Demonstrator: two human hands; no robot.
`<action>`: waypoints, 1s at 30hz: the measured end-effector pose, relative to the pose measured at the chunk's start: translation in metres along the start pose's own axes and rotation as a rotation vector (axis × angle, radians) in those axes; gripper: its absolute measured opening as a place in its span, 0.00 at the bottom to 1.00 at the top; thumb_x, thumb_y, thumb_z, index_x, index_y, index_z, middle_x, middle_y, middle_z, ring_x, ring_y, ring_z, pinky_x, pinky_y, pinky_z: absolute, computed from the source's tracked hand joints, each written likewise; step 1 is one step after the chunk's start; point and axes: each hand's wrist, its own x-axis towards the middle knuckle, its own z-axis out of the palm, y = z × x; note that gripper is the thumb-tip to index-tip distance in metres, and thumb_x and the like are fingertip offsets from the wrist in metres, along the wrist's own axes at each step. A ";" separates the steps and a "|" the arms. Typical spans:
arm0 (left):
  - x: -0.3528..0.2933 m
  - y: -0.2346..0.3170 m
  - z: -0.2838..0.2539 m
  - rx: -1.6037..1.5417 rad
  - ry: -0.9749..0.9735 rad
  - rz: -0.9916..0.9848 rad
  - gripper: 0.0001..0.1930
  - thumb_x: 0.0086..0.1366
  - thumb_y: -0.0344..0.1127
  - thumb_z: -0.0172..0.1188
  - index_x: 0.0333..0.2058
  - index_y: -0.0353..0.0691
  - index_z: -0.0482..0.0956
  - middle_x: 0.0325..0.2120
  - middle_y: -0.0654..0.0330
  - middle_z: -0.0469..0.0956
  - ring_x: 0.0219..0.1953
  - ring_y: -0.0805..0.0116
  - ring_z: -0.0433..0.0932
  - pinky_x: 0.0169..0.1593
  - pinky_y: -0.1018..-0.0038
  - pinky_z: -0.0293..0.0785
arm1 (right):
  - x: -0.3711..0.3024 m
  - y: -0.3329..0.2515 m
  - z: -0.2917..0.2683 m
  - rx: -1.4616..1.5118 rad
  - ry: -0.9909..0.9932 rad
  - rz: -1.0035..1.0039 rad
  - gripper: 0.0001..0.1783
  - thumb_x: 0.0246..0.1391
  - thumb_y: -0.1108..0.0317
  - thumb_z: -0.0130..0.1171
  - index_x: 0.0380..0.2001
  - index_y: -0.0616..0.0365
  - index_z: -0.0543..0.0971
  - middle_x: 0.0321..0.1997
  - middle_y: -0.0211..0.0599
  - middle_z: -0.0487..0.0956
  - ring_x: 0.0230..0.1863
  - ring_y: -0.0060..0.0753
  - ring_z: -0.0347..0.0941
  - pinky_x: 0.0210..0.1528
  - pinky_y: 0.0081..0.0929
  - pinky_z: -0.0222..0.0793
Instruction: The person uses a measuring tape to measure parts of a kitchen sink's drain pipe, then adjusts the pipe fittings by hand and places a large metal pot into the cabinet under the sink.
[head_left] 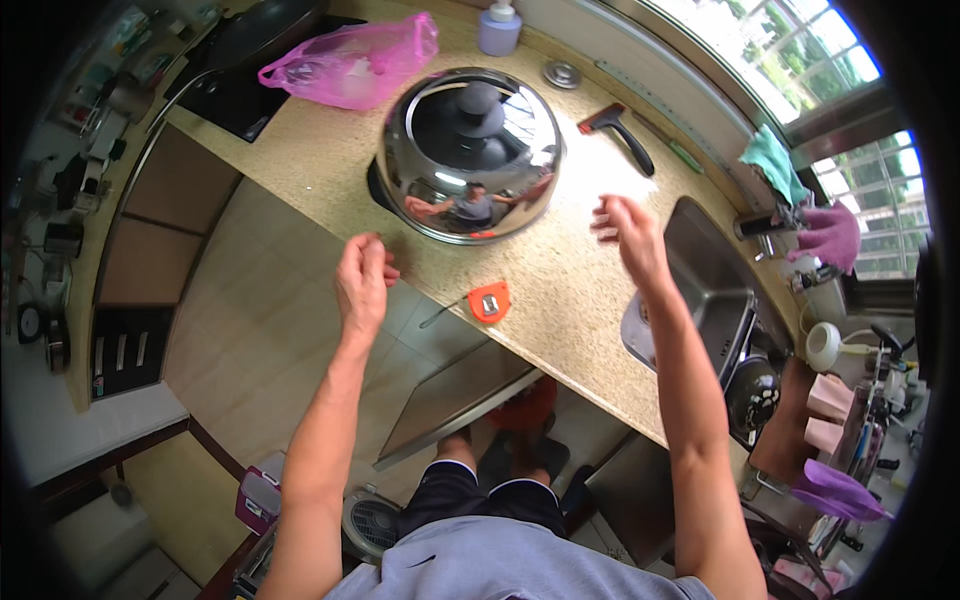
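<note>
So the biggest thing in front of me was the speckled surface point(560, 335), and the lidded metal pot point(470, 165) sat on it, dead at 12 o'clock from my body. Honestly, it looked heavy and stiff, with polished metal I'd bet was slick. For the whole pot I'd have trusted the dark side handle point(379, 187), poking out between 8 and 9 (couldn't see a matching one opposite), and for the lid just the black knob point(478, 108) on top.

Taking the pot as clock centre, the pink plastic bag point(365, 65) lay at 10: thin, limp, practically weightless, I'd guess. My left hand point(361, 285) hung at 7, fingers half curled around nothing. My right hand point(633, 235) was at 4, a bit blurry, fingers bent too, nothing visible in them. Neither touched the pot. Some black-and-red scraper point(632, 138) lay at 3; probably light, easiest by its handle. Smallest loose thing was the orange tape measure point(489, 302) at 6: compact, likely tough, so a pinch across its body seemed plenty.
</note>
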 end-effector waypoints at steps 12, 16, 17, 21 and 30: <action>0.113 0.031 0.003 -0.002 0.026 -0.096 0.28 0.72 0.55 0.43 0.31 0.32 0.75 0.14 0.57 0.72 0.12 0.67 0.71 0.18 0.71 0.69 | 0.149 -0.006 0.064 -0.003 0.025 0.034 0.19 0.60 0.57 0.51 0.31 0.63 0.81 0.22 0.31 0.78 0.21 0.23 0.71 0.24 0.25 0.69; 0.107 0.031 0.019 0.022 0.241 0.076 0.17 0.67 0.42 0.52 0.28 0.32 0.78 0.24 0.55 0.79 0.30 0.67 0.75 0.38 0.69 0.70 | 0.149 0.005 0.070 0.042 0.106 0.085 0.15 0.58 0.64 0.52 0.30 0.64 0.82 0.22 0.32 0.78 0.21 0.23 0.71 0.22 0.25 0.66; 0.111 0.027 0.018 0.003 0.241 0.114 0.17 0.68 0.41 0.52 0.28 0.32 0.78 0.23 0.55 0.78 0.29 0.67 0.75 0.37 0.68 0.71 | 0.151 0.007 0.068 0.045 0.088 0.082 0.15 0.58 0.64 0.51 0.29 0.64 0.82 0.22 0.32 0.78 0.21 0.23 0.70 0.23 0.25 0.66; 0.111 0.027 0.018 0.101 0.282 0.236 0.16 0.69 0.39 0.50 0.26 0.34 0.76 0.21 0.60 0.75 0.26 0.72 0.71 0.32 0.71 0.68 | 0.129 -0.003 0.059 0.242 0.109 0.033 0.16 0.58 0.61 0.54 0.28 0.64 0.82 0.23 0.32 0.79 0.23 0.23 0.73 0.25 0.24 0.69; -0.019 0.141 0.038 -0.148 -0.026 0.239 0.15 0.72 0.43 0.50 0.30 0.39 0.69 0.27 0.69 0.70 0.30 0.80 0.69 0.34 0.81 0.68 | -0.047 -0.045 -0.019 0.162 0.398 -0.039 0.18 0.62 0.65 0.52 0.21 0.64 0.77 0.19 0.31 0.76 0.21 0.20 0.65 0.25 0.26 0.63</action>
